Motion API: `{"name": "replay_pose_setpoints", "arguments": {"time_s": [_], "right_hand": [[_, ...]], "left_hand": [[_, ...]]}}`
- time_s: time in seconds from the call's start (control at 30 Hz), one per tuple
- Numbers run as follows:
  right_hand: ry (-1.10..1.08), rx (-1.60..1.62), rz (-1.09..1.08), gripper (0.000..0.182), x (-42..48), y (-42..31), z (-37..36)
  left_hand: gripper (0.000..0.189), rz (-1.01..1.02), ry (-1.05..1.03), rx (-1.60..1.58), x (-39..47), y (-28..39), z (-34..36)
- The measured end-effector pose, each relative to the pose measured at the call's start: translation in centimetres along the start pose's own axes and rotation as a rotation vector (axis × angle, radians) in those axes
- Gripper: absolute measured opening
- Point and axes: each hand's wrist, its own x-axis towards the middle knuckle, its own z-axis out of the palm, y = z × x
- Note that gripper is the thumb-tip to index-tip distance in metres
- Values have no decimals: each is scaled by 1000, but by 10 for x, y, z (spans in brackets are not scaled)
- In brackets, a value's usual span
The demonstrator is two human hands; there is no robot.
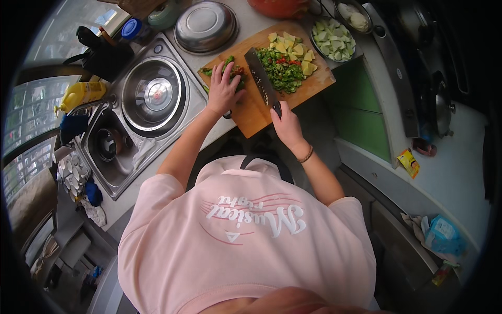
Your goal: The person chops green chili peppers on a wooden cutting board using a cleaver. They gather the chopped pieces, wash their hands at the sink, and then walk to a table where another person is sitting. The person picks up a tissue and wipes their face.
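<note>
My right hand (288,123) grips the black handle of a cleaver (261,80). Bits of pepper and seeds cling to its dark blade, which lies slanted over the wooden cutting board (255,119). With fingers spread, my left hand (225,89) rests over green and red peppers (229,62) at the board's left end and partly hides them. Right of the blade lies a pile of chopped green peppers (284,74) with some red pieces. Pale yellow chunks of a vegetable (300,50) sit behind and beside that pile, towards the board's far right.
The board's near corner juts past the counter edge. Behind it are an upturned metal basin (206,26) and a bowl of pale green chunks (333,39). Left is a sink (117,172) with a steel bowl (153,94); a knife block (106,59) stands beyond. A stove (400,78) is right.
</note>
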Motion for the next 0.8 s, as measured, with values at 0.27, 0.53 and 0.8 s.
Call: {"name": "replay_pose_setpoints", "arguments": {"time_s": [0.27, 0.53, 0.8], "right_hand": [[32, -57, -89, 24, -23, 3, -14], [22, -153, -100, 26, -42, 15, -15], [-39, -265, -95, 22, -46, 16, -11]], "left_hand": [[36, -72, 16, 16, -2, 5, 20], [35, -84, 28, -26, -5, 5, 23], [30, -75, 52, -28, -3, 6, 24]]}}
